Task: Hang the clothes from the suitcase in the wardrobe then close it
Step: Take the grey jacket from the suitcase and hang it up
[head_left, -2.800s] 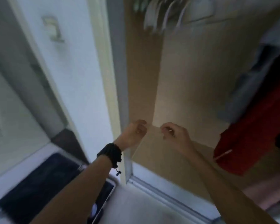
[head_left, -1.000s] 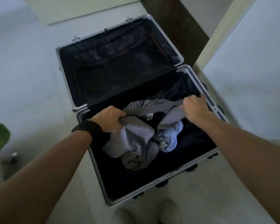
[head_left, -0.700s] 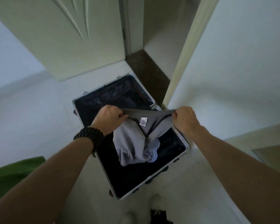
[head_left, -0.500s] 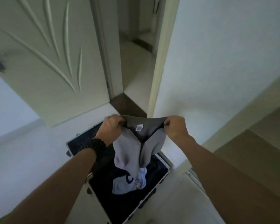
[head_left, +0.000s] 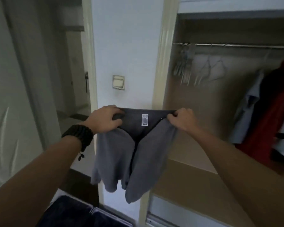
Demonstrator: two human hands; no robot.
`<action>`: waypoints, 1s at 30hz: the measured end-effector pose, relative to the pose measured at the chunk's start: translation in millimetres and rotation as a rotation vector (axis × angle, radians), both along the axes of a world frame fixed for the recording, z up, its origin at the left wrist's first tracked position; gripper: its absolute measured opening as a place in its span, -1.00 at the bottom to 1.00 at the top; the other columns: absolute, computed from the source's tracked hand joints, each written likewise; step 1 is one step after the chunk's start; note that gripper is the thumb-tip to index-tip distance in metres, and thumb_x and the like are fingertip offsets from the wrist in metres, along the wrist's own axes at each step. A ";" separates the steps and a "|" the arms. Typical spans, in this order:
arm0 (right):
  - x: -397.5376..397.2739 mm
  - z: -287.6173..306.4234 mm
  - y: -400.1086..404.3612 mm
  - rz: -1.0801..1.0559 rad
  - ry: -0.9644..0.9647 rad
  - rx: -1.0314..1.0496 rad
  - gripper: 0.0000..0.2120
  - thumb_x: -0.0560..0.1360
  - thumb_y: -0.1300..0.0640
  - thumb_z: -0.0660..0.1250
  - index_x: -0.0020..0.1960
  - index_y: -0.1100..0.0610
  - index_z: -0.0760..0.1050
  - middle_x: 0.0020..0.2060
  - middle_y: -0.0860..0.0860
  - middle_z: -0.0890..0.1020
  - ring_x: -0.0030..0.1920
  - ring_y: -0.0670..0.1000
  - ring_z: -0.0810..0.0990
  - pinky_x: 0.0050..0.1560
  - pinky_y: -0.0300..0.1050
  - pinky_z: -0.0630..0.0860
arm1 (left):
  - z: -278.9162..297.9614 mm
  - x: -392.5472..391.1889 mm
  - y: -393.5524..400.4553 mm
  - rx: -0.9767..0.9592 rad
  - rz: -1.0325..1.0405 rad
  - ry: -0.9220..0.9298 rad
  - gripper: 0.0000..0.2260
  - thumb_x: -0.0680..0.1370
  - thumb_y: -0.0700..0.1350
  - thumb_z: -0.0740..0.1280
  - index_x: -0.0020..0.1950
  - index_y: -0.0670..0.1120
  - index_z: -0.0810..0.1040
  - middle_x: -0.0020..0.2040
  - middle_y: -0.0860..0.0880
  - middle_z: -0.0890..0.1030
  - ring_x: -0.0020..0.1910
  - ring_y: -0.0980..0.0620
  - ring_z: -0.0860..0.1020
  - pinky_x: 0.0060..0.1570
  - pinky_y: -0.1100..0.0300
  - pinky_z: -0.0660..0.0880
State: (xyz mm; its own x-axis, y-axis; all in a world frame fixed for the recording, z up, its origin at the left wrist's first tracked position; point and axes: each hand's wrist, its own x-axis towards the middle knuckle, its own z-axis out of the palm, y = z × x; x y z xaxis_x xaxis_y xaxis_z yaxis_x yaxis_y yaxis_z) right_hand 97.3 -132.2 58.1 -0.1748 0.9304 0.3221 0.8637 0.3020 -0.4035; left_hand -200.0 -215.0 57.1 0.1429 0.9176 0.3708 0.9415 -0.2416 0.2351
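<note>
Holding a grey top stretched by its neckline, the left hand and right hand each pinch one end of the collar, and the cloth hangs free in front of the open wardrobe. The suitcase lies on the floor below, only its near edge in view. Letting go with one hand to reach the hangers on the rail would probably let the top sag, twist or slip down. Motion blur smears the hangers and the red garment at the right, so their number is unclear. The wardrobe door is out of view.
</note>
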 end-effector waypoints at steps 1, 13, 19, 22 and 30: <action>20.5 11.2 -5.8 -0.007 0.038 -0.001 -0.60 0.48 -0.11 0.22 -0.26 0.21 0.57 -0.35 0.10 0.59 -0.25 0.10 0.57 -0.33 -0.14 0.40 | 11.7 14.8 2.2 -0.018 -0.049 0.034 -0.35 0.31 0.25 0.10 0.31 0.04 0.53 0.18 0.05 0.52 0.15 0.02 0.50 0.13 0.04 0.47; 245.8 10.8 -29.8 -0.152 0.286 0.035 -0.60 0.55 0.01 0.25 -0.34 0.27 0.47 -0.45 0.16 0.48 -0.44 -0.09 0.41 -0.34 -0.13 0.28 | 38.5 234.3 103.8 0.004 -0.248 -0.171 -0.81 0.55 -0.07 0.29 -0.04 -0.03 0.71 -0.05 0.05 0.70 -0.04 0.06 0.62 0.05 0.13 0.52; 308.5 2.4 32.6 -0.090 0.403 -0.004 -0.61 0.58 0.02 0.20 -0.22 0.30 0.55 -0.33 0.00 0.59 -0.33 -0.09 0.53 -0.29 -0.17 0.42 | 50.5 310.5 169.5 -0.072 -0.186 -0.277 -0.73 0.54 -0.06 0.28 -0.30 -0.16 0.57 -0.35 -0.08 0.59 -0.37 0.03 0.52 -0.27 0.12 0.41; 313.6 0.2 77.5 -0.026 0.449 -0.067 -0.76 0.58 0.05 0.23 -0.06 0.07 0.66 -0.08 -0.10 0.66 -0.06 -0.11 0.60 -0.08 -0.28 0.49 | 56.1 329.8 199.8 -0.057 -0.132 -0.313 -0.72 0.51 -0.10 0.27 -0.41 -0.06 0.42 -0.43 -0.04 0.43 -0.41 0.05 0.37 -0.32 0.14 0.29; 304.1 -14.6 168.3 0.028 0.541 -0.147 -0.82 0.53 0.10 0.29 -0.03 -0.05 0.68 -0.01 -0.13 0.66 0.01 -0.14 0.58 -0.05 -0.33 0.45 | 43.2 336.4 263.6 -0.125 -0.065 -0.549 -0.79 0.37 -0.05 0.31 -0.37 -0.18 0.55 -0.32 -0.14 0.59 -0.28 0.02 0.50 -0.21 0.08 0.44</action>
